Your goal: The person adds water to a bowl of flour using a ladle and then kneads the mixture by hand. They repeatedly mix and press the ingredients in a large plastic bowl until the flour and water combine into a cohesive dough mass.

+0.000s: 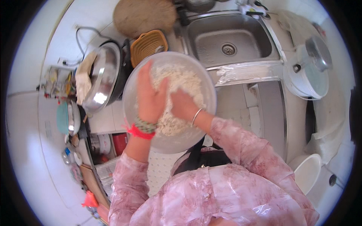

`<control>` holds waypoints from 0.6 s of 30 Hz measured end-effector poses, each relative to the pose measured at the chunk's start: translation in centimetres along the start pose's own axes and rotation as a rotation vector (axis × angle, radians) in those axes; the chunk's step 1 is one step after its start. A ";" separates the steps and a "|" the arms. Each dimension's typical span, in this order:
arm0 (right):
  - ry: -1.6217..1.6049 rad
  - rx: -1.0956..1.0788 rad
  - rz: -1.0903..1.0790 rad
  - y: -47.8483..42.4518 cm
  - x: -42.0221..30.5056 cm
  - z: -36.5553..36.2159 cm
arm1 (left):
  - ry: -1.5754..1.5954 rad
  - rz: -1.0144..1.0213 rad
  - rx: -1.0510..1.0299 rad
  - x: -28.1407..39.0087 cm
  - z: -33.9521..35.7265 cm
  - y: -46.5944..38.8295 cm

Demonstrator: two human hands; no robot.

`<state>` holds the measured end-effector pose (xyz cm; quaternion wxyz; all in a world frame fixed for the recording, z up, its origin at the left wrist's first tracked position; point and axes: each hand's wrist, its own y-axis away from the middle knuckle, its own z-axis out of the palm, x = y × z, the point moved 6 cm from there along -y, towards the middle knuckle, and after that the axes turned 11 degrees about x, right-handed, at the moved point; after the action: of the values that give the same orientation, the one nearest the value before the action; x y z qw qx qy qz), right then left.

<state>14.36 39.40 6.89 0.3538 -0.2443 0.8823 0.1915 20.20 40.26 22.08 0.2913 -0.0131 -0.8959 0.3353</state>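
A wide translucent plastic bowl (169, 147) sits in front of me with a crumbly, pale flour mixture (181, 75) in it. My left hand (151, 99) is over the left part of the bowl, its fingers stretched toward the far rim and the thumb apart. It grips nothing that I can see. Over the middle of the mixture, my right hand (182, 104) is curled with the knuckles up. Blur and the hand itself hide its fingertips, so whether it grips any mixture is unclear.
Beyond the bowl are a yellow plastic basket (148, 46), a round wooden board (145, 17) and a stainless steel sink (226, 39). An electric pan with a domed metal lid (103, 76) stands left. At right, a white bucket (297, 76) has a metal ladle (318, 53) across it.
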 end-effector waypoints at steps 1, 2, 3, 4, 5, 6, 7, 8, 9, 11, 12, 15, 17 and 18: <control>0.001 0.073 0.093 -0.3 0.5 -0.7 | -0.152 -0.038 0.038 -3.8 -3.3 2.3; 0.000 0.154 0.176 -1.4 1.7 -2.0 | -0.308 -0.076 0.078 -7.6 -5.5 4.3; -0.022 0.217 0.215 -2.4 2.3 -1.5 | -0.439 -0.141 0.118 -11.5 -9.0 6.9; -0.036 0.278 0.256 -3.4 4.2 -0.4 | -0.562 -0.218 0.156 -14.6 -11.0 9.5; -0.016 0.325 0.298 -3.5 5.5 -0.1 | -0.604 -0.353 0.128 -17.0 -11.4 11.0; 0.000 0.370 0.341 -3.5 6.6 0.2 | -0.646 -0.488 0.092 -19.3 -11.9 12.4; 0.014 0.417 0.382 -3.4 7.1 0.6 | -0.685 -0.622 0.051 -21.2 -12.3 13.5; 0.024 0.502 0.419 -3.3 7.2 1.0 | -0.639 -0.650 -0.005 -22.6 -11.9 14.0; 0.037 0.592 0.453 -3.3 7.3 1.2 | -0.587 -0.676 -0.060 -23.6 -10.6 14.1; 0.016 0.709 0.520 -3.9 6.6 1.8 | -0.462 -0.722 -0.091 -25.6 -9.7 14.1; -0.002 0.738 0.564 -4.8 6.6 2.0 | -0.373 -0.748 -0.073 -27.1 -8.9 14.4; -0.217 0.960 0.737 -9.3 8.5 2.4 | -0.335 -0.675 0.027 -26.4 -6.9 13.7; -0.080 0.891 0.713 -13.2 12.1 0.8 | -0.309 -0.559 0.046 -23.9 -4.9 11.4; -0.020 0.784 0.608 -14.5 10.6 2.3 | -0.326 -0.527 0.029 -23.5 -5.3 11.5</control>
<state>17.17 25.74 -4.66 0.3558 0.1772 0.9158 -0.0577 40.56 47.15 6.26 0.2208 0.2776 -0.8984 0.2589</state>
